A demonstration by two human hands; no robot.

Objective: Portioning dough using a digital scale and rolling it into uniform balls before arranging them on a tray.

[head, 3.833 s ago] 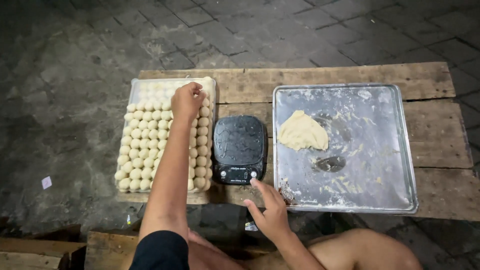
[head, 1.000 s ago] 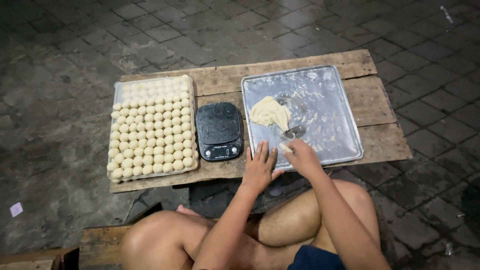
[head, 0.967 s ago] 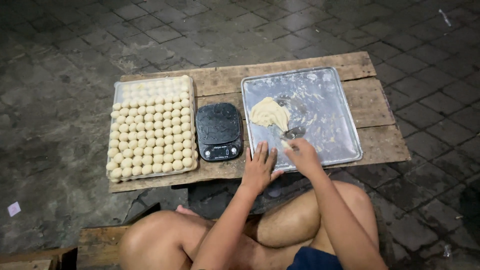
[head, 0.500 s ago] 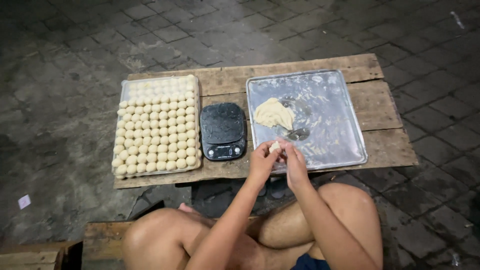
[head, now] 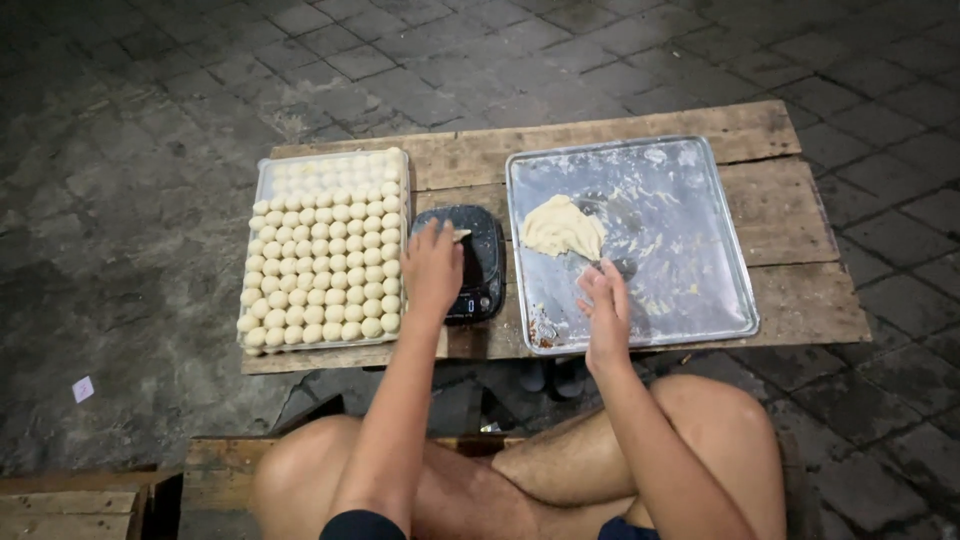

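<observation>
left hand [head: 432,268] is out over the black kitchen scale [head: 465,262], palm down, fingers together and stretched toward the far edge of the platform. just past the fingertips sits a small pale bit of dough [head: 461,235] on the scale top, touching or nearly touching them; whether it's pinched or already lying free, i can't tell from here.

the scale sits mid-table on the low wooden table [head: 800,300], squeezed between two trays. toward the left edge, the clear tray [head: 262,180] is packed with rows of dough balls [head: 320,265], right up to the near rim, with only a paler stretch at the far end. toward the right edge, the metal baking sheet [head: 700,300], greasy and smeared, carries the dough lump [head: 562,227] in its far-left part, just beside the scale.

right hand [head: 605,310] is over the near-left part of the sheet, fingers held loosely together and pointing up toward the lump, empty as far as i can see. a dark tool or smear [head: 620,266] lies just beyond the fingertips, too blurred to name.

so the geometry: the lump lies straight ahead of the right hand and slightly left, its long side running across the sheet; the right hand is clearly the nearer one. the small piece belongs to the left hand, dead ahead along the fingers. the person's bare knees are crossed below the near edge.
</observation>
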